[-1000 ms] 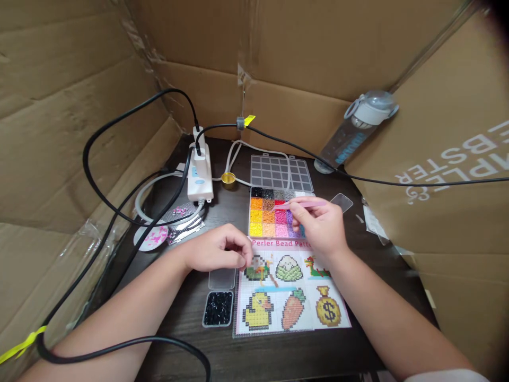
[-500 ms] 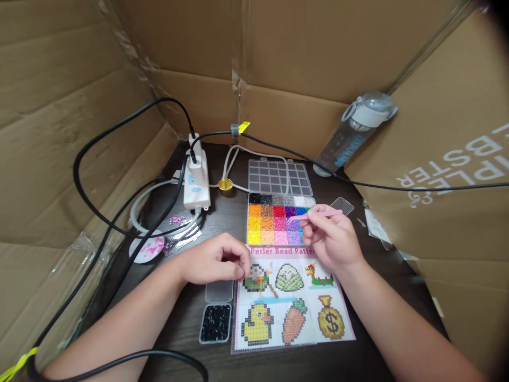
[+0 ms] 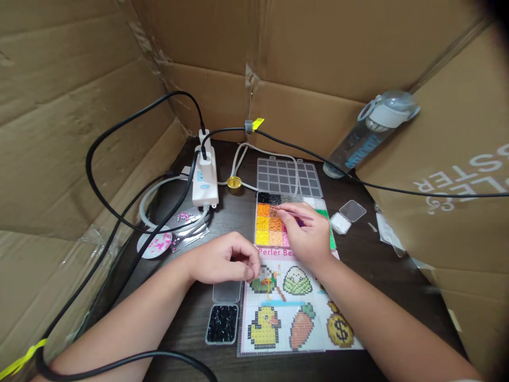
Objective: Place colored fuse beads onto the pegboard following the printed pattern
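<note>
While the right hand (image 3: 308, 236) is poised over the bead box: its thumb and fingers are closed on the pink tweezers (image 3: 299, 213), whose tips point left over the orange and brown compartments.
Left hand (image 3: 222, 260): curled loosely, thumb close to the fingers, at the upper left edge of the pattern sheet; whether it pinches anything, I cannot tell. The two hands are apart.
Bead box (image 3: 255, 220): open beneath the right hand, beads sorted by colour; its clear gridded lid (image 3: 274, 178) lies beyond that hand.
Pattern sheet (image 3: 285, 329): below and between the hands, showing a duck, a carrot and a money bag, the last partly hidden by the right forearm.
Black bead case (image 3: 221, 343): just below the left hand, lid open.
White case (image 3: 345, 232): to the right of the right hand, open.
Power strip (image 3: 204, 185): beyond the left hand, with black cables (image 3: 89, 164) plugged in.
Gold-coloured round piece (image 3: 234, 182): beyond the left hand, beside the power strip.
White disc (image 3: 143, 248): left of the left hand, bearing pink bits.
Bottle (image 3: 366, 138): beyond the right hand, tilted against the cardboard (image 3: 207, 32).
Desk (image 3: 191, 329): dark, under both hands.
</note>
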Demonstrator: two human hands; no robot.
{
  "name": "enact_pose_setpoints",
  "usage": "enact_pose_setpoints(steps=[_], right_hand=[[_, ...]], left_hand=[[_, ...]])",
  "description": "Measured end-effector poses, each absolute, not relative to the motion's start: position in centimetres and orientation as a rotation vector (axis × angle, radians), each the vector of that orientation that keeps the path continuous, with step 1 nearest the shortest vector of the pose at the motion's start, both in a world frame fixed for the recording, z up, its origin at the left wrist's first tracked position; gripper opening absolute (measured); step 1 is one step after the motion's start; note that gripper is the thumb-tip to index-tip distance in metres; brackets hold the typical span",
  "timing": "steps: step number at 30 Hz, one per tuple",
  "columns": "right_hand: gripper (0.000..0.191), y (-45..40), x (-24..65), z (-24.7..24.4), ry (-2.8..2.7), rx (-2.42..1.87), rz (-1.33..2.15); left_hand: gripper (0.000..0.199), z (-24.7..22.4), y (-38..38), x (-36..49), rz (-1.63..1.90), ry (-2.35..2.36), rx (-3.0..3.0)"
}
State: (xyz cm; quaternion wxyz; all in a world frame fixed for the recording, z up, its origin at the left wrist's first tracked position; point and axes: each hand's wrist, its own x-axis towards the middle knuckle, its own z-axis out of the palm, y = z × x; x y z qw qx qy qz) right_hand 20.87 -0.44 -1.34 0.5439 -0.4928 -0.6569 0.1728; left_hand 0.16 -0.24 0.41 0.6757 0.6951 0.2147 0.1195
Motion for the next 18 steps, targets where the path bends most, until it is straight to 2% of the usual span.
enact_pose_setpoints(steps=[18], right_hand=[[0.011,-0.8,20.5,-2.7,-1.611,-1.227,0.353]], left_hand=[[0.011,0.2,-0.3,0.2,0.28,0.471,1.556]])
